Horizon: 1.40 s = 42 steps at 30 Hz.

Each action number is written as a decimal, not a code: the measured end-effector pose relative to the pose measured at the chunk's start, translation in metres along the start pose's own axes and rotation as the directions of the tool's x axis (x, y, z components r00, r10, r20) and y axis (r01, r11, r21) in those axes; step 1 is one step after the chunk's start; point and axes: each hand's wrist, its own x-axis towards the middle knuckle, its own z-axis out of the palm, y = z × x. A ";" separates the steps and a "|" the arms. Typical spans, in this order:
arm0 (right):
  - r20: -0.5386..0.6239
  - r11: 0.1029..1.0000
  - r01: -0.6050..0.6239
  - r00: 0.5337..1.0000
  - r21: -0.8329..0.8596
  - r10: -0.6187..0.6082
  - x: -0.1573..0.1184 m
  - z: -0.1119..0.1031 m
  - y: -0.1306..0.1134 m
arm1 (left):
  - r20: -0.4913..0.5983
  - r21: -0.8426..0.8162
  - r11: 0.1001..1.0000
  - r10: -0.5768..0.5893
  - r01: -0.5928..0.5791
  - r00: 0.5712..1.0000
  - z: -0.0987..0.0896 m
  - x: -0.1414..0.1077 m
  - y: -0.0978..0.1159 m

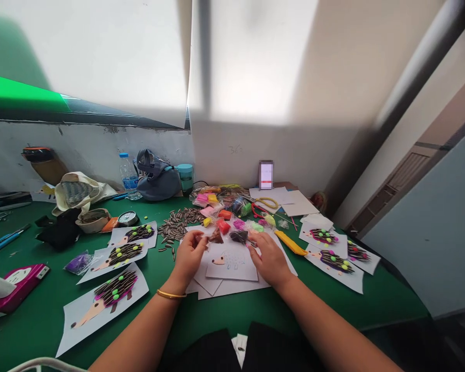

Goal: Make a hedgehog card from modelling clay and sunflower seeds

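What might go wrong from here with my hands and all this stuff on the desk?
The loose seeds lie close to your left hand, so a sideways brush might scatter them.
The brown packet and black packet sit right by the hedgehog drawing; if either is open, its contents could smudge it.
Your right forearm might nudge the nearby collages.

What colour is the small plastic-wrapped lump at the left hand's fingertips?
The small plastic-wrapped lump is brown, best seen in the head view.
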 end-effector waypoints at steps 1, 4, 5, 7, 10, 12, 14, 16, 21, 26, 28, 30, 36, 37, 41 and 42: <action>0.061 0.997 -0.022 0.998 -0.067 0.026 -0.001 -0.002 0.006 | -0.009 0.026 0.999 -0.019 0.019 1.000 -0.004 0.005 -0.005; 0.231 0.979 -0.012 0.971 -0.202 0.059 -0.009 -0.005 0.021 | 0.015 0.106 0.993 -0.057 0.055 0.998 -0.014 0.014 -0.014; 0.255 0.976 0.002 0.965 -0.218 0.055 -0.012 -0.005 0.024 | 0.019 0.137 0.989 -0.061 0.058 0.998 -0.015 0.015 -0.014; 0.264 0.972 0.016 0.963 -0.233 0.047 -0.017 -0.004 0.027 | -0.001 0.201 0.978 -0.045 0.045 0.999 -0.017 0.012 -0.011; 0.248 0.968 0.014 0.967 -0.252 0.051 -0.019 -0.001 0.028 | -0.005 0.367 0.924 0.124 -0.113 0.992 -0.016 0.004 -0.002; 0.267 0.958 0.017 0.962 -0.285 0.062 -0.017 0.000 0.028 | 0.163 0.420 0.858 0.248 -0.295 0.955 -0.014 -0.001 0.003; 0.293 0.944 0.021 0.953 -0.329 0.081 -0.014 0.000 0.028 | 0.360 0.388 0.814 0.299 -0.433 0.884 -0.010 -0.005 0.004; 0.309 0.933 0.023 0.946 -0.359 0.096 -0.011 -0.001 0.028 | 0.478 0.356 0.782 0.319 -0.512 0.819 -0.007 -0.007 0.004; 0.296 0.926 -0.019 0.945 -0.377 0.140 -0.013 -0.007 0.027 | 0.556 0.412 0.730 0.273 -0.545 0.785 -0.005 -0.013 0.003; 0.224 0.975 -0.137 0.959 -0.177 0.175 -0.017 -0.016 0.017 | 0.590 0.430 0.749 0.189 -0.503 0.785 -0.006 -0.015 0.003; 0.231 0.980 -0.185 0.952 -0.076 0.198 -0.018 -0.017 0.009 | 0.577 0.421 0.766 0.186 -0.485 0.795 -0.007 -0.015 0.001; 0.271 0.975 -0.222 0.937 -0.018 0.218 -0.019 -0.017 0.000 | 0.558 0.419 0.780 0.183 -0.465 0.809 -0.007 -0.016 0.000; 0.357 0.971 -0.237 0.904 -0.038 0.235 -0.017 -0.014 -0.010 | 0.569 0.421 0.774 0.181 -0.473 0.802 -0.013 -0.020 0.009; 0.353 0.972 -0.233 0.908 -0.029 0.228 -0.017 -0.014 -0.009 | 0.592 0.409 0.772 0.182 -0.487 0.785 -0.015 -0.020 0.012; 0.296 0.946 -0.309 0.917 0.096 0.269 -0.020 -0.013 -0.004 | 0.661 0.376 0.779 0.155 -0.503 0.734 -0.019 -0.021 0.020; 0.291 0.922 -0.359 0.906 0.145 0.307 -0.020 -0.013 -0.005 | 0.668 0.379 0.777 0.147 -0.503 0.730 -0.019 -0.022 0.020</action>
